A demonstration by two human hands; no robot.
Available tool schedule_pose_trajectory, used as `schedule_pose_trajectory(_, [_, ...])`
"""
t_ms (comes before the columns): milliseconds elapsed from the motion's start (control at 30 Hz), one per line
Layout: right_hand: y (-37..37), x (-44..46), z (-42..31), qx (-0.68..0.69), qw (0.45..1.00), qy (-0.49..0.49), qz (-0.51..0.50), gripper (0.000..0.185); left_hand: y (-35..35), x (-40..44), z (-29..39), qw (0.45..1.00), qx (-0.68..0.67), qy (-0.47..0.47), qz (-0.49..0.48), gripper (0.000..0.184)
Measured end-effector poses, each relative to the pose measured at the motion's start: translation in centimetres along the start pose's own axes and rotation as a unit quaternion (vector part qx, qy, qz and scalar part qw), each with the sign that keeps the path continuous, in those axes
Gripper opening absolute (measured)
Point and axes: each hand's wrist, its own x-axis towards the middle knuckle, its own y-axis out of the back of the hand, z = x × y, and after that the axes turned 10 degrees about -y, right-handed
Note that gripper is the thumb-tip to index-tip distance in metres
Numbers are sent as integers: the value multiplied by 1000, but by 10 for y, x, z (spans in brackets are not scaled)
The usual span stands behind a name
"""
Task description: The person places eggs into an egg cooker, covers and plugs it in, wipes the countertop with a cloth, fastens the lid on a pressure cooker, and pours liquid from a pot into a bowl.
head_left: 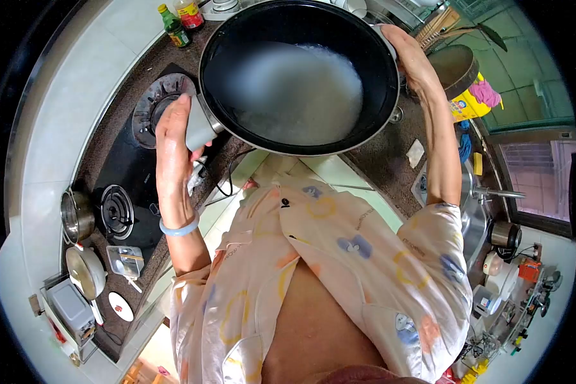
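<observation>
A large black wok (301, 144) is lifted in front of me, with cloudy, whitish liquid (329, 96) inside; part of its inside is blurred. My left hand (173, 131) is closed around its thick grey handle (200, 125), beside the gas burner (163, 105). On the far right rim, my right hand (400, 48) grips the small side handle, most of which the fingers hide. A pale bracelet (179, 227) circles my left wrist.
To the left, the black cooktop (131, 185) has a second burner (117, 211), with a steel pot (77, 214) and lidded pan (86, 272) nearby. Bottles (175, 29) stand at the back. On the right are a sink (473, 224), a faucet (499, 193) and another pan (453, 70).
</observation>
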Motion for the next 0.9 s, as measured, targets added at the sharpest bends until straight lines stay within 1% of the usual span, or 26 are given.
schedule_pose_trajectory(33, [-1, 1, 6, -4, 1000, 5, 2, 42, 3, 3, 1, 1000, 6, -1, -25, 41])
schedule_pose_trajectory(100, [2, 8, 12, 8, 999, 44, 18, 41, -6, 6, 3, 1000, 17, -6, -24, 41])
schedule_pose_trajectory(167, [9, 5, 12, 28, 999, 30, 15, 39, -24, 6, 3, 999, 28, -11, 38, 41])
schedule_pose_trajectory(200, [15, 5, 14, 50, 998, 33, 8, 38, -30, 4, 5, 999, 30, 2, 37, 41])
schedule_pose_trajectory(233, [18, 5, 16, 70, 997, 36, 2, 38, -26, 6, -4, 1000, 14, 7, -3, 40])
schedule_pose_trajectory(267, [20, 5, 15, 106, 994, 23, -4, 37, -26, 6, -12, 1000, 2, 14, -4, 39])
schedule_pose_trajectory(333, [24, 9, 14, 89, 996, 23, -15, 35, -30, 4, -24, 999, -31, 28, -7, 37])
schedule_pose_trajectory(433, [29, 25, 15, 69, 997, 26, -27, 35, -31, 2, -36, 994, -68, 85, 6, 37])
schedule_pose_trajectory(467, [32, 30, 14, 47, 998, 17, -27, 35, -35, 1, -38, 993, -73, 88, 12, 37])
schedule_pose_trajectory(500, [32, 36, 13, 24, 999, 8, -27, 35, -43, 0, -39, 991, -78, 101, 49, 36])
schedule_pose_trajectory(533, [30, 34, 5, 13, 999, 23, -36, 34, -47, -1, -40, 986, -83, 113, 86, 36])
schedule_pose_trajectory(567, [31, 39, 3, 5, 999, 23, -44, 34, -45, -1, -43, 985, -90, 116, 95, 36])
schedule_pose_trajectory(600, [36, 46, 2, 14, 998, -22, -52, 34, -44, -2, -49, 985, -89, 132, 67, 37])
schedule_pose_trajectory(633, [33, 46, -4, 31, 997, -34, -54, 33, -43, -3, -56, 984, -89, 148, 39, 38])
schedule_pose_trajectory(700, [28, 47, -17, 40, 996, -45, -59, 33, -46, -4, -73, 994, -74, 79, 33, 39])
schedule_pose_trajectory(767, [28, 51, -25, 16, 996, -71, -47, 32, -47, -3, -81, 983, -133, 120, 29, 41])
schedule_pose_trajectory(800, [35, 62, -23, 22, 992, -98, -72, 32, -46, -3, -86, 978, -155, 134, 30, 41])
schedule_pose_trajectory(833, [31, 65, -28, 16, 992, -99, -74, 32, -41, -4, -97, 998, -60, 26, -14, 44])
schedule_pose_trajectory(900, [26, 67, -39, -17, 994, -90, -52, 32, -40, -4, -112, 998, -14, -45, -39, 43])
